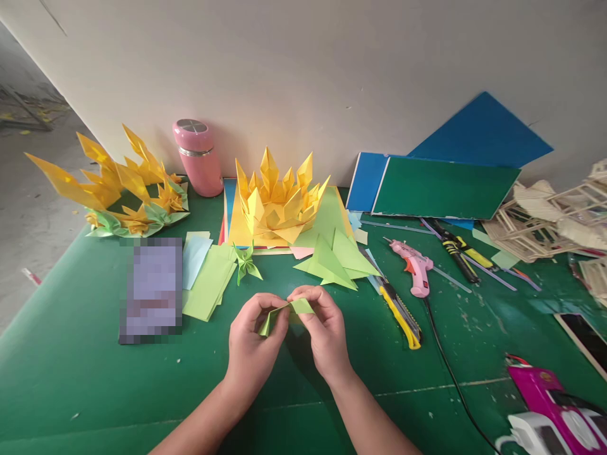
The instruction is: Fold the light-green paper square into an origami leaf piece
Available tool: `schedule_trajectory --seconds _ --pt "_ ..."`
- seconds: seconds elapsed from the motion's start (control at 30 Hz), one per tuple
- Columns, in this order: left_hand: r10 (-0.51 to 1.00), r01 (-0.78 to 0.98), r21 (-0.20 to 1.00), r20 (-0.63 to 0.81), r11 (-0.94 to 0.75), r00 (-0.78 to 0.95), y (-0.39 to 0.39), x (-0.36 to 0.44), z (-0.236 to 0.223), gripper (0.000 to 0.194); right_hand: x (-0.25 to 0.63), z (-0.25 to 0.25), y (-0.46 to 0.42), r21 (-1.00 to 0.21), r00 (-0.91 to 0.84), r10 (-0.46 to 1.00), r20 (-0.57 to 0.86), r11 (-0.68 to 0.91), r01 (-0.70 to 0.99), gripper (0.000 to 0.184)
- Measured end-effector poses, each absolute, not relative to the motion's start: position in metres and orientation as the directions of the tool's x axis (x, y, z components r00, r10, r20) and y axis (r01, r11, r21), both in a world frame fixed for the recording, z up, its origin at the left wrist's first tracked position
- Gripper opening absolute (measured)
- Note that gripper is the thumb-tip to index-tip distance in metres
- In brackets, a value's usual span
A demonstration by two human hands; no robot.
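Between both hands is a small piece of folded light green paper, raised just above the green tabletop. My left hand pinches its left end between thumb and fingers. On the right end, my right hand grips it the same way; part of the paper is hidden by the fingers. Just beyond the hands lies a small folded green paper flower. Larger folded green paper pieces rest to its right. A stack of light green paper strips lies to the left.
A yellow paper crown stands on coloured sheets, another crown at far left near a pink flask. Rightward lie a yellow utility knife, a pink glue gun with its cord, pliers and a phone.
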State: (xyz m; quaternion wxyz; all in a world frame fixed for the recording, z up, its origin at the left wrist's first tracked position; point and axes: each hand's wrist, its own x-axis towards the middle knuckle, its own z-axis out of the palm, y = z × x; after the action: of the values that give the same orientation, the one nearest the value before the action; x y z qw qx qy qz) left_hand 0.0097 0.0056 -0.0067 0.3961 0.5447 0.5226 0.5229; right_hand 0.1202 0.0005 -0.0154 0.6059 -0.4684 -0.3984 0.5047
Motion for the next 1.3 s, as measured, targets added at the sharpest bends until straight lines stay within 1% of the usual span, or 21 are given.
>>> schedule_trajectory --seconds 0.17,0.3,0.43,0.53,0.73,0.9,1.0,1.1,1.17,1.3 --pt "0.977 0.178 0.972 0.178 -0.155 -0.117 0.0057 0.0097 -0.0065 0.003 0.1181 -0.0131 0.0008 -0.972 0.149 0.989 -0.013 0.022 -0.235 0.007" --pt "0.981 0.193 0.972 0.156 -0.132 -0.116 0.0042 0.0097 -0.0079 0.002 0.1184 -0.0145 0.0008 -0.980 0.166 0.986 0.001 0.034 -0.195 0.009" --pt "0.984 0.147 0.983 0.129 -0.110 -0.126 0.0028 0.0101 -0.0100 0.007 0.1199 -0.0172 0.0008 -0.985 0.166 0.985 0.054 0.080 -0.155 0.012" --pt "0.990 0.094 0.993 0.079 -0.068 -0.115 0.0030 0.0109 -0.0101 0.013 0.1210 -0.0194 0.0009 -0.986 0.169 0.984 0.063 0.087 -0.140 0.013" --pt "0.998 0.051 0.997 -0.055 0.057 -0.038 0.0043 0.0123 -0.0093 0.024 0.1216 -0.0216 0.0024 -0.992 0.251 0.968 -0.008 0.025 -0.126 0.015" --pt "0.995 0.051 0.994 -0.099 0.100 -0.015 0.0046 0.0123 -0.0091 0.028 0.1212 -0.0209 0.0027 -0.995 0.276 0.960 -0.046 -0.018 -0.102 0.016" --pt "0.991 0.091 0.988 -0.122 0.126 -0.050 0.0052 0.0107 -0.0090 0.025 0.1206 -0.0200 0.0029 -0.995 0.264 0.963 -0.046 -0.021 -0.100 0.017" --pt "0.987 0.105 0.984 -0.135 0.144 -0.088 0.0060 0.0086 -0.0102 0.026 0.1197 -0.0193 0.0031 -0.990 0.239 0.968 -0.076 -0.045 -0.133 0.017" --pt "0.984 0.092 0.983 -0.151 0.160 -0.098 0.0064 0.0077 -0.0109 0.027 0.1193 -0.0185 0.0033 -0.987 0.216 0.971 -0.103 -0.073 -0.142 0.018" --pt "0.979 0.036 0.981 -0.185 0.188 -0.084 0.0067 0.0075 -0.0096 0.029 0.1196 -0.0162 0.0036 -0.991 0.180 0.977 -0.114 -0.098 -0.096 0.019"
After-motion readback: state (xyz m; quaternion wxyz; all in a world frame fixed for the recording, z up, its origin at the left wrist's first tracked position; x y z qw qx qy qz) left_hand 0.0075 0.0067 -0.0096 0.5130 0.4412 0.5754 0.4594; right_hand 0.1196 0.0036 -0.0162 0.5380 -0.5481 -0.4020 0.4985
